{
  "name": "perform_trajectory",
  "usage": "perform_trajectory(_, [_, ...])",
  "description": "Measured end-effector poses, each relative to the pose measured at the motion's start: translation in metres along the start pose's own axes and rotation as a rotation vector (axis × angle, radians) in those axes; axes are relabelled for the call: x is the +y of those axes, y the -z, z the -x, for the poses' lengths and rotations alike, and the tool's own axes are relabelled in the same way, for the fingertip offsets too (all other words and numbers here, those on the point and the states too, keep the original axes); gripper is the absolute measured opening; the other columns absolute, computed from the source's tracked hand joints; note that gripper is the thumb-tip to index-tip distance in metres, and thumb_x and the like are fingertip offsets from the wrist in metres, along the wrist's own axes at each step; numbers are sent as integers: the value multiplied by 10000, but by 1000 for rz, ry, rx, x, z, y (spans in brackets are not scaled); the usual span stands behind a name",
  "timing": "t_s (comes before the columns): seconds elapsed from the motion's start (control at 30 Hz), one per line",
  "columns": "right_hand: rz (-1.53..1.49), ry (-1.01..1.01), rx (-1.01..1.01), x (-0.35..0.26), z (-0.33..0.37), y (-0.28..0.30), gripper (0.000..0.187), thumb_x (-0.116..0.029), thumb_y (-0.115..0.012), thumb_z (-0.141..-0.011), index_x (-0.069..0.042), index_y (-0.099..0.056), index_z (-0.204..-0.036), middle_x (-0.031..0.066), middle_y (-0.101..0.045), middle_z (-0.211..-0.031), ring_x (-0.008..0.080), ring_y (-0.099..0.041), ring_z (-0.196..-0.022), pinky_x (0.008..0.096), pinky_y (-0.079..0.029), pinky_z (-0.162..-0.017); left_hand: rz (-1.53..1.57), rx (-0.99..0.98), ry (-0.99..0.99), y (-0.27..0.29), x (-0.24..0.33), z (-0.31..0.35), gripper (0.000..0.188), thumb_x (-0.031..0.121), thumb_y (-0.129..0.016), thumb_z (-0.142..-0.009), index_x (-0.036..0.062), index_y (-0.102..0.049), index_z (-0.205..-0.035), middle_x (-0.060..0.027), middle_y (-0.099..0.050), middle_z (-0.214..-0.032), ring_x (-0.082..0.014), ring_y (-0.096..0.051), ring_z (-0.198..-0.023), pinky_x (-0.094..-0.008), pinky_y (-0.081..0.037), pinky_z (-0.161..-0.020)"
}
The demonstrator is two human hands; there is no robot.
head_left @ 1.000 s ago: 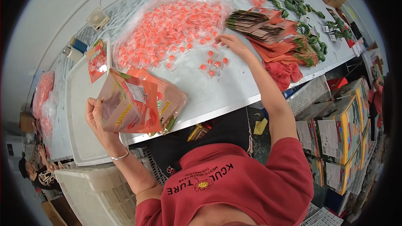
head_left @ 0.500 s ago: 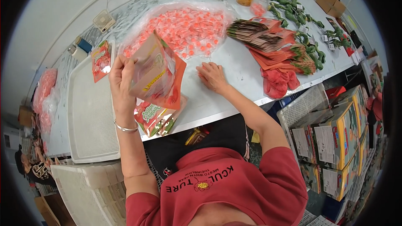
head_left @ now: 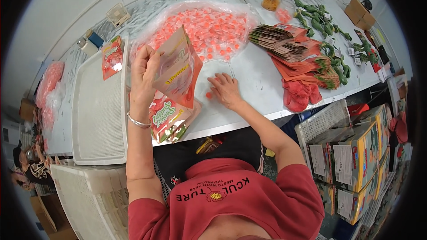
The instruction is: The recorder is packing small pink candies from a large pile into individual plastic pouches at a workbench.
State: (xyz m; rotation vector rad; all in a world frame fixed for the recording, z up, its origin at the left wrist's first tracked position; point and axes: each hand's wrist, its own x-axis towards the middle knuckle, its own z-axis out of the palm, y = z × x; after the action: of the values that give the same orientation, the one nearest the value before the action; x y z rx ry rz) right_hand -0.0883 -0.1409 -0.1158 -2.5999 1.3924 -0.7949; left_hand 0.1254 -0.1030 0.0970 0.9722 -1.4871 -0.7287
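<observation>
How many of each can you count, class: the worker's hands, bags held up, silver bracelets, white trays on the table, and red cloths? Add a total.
Left hand and right hand: 2
Held-up bag: 1
Silver bracelet: 1
White tray: 1
Red cloth: 1
Total: 6

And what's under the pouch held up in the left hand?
Below the held pouch, red printed pouches lie on the table; it covers part of their upper end, which can't be seen.

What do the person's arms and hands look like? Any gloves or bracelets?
No gloves: the left hand and right hand are bare. A shiny silver-coloured bangle circles the left wrist. The sleeves are short and red.
</observation>
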Motion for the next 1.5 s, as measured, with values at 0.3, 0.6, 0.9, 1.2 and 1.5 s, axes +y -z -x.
perform_trajectory(0.3, [55,33,-79,-1,-6,-5,274,-207,-635,-761,-150,-588,-1025,67,-514,-1068,268,-516,-993,371,-435,-748,-20,33,60,2,-10,-3,185,153,-488,-908,81,-406,-758,47,-359,-742,-41,-343,-715,-206,-351,-772])
perform_trajectory(0.6, [-821,-153,163,12,-65,153,261,-125,-649,-808,-55,-597,-1054,15,-603,-892,46,-540,-745,219,-456,-609,-325,-14,-31,-39,-15,-7,119,74,-463,-852,21,-387,-776,-84,-401,-640,-178,-405,-583,-310,-359,-537])
perform_trajectory(0.9, [-310,284,-71,-16,-111,217,311,-100,-673,-751,-79,-602,-1053,19,-607,-884,103,-555,-787,253,-450,-645,-374,35,-9,-84,-39,-21,119,74,-463,-811,-26,-404,-783,-231,-495,-651,-371,-520,-615,-428,-407,-579])
perform_trajectory(1.2, [-193,308,261,-38,-117,147,240,-234,-481,-886,-9,-561,-860,104,-553,-840,270,-536,-829,361,-410,-712,-188,161,-14,-93,-67,-19,172,115,-473,-849,-23,-426,-757,-94,-474,-605,-158,-443,-552,-325,-391,-523])
perform_trajectory(1.5, [107,298,-707,-45,-124,193,507,-457,-704,-697,-23,-606,-941,92,-606,-854,268,-582,-767,341,-442,-666,-455,171,-181,-70,-46,-31,132,111,-473,-846,1,-469,-774,-43,-477,-620,-108,-455,-561,-297,-391,-517])
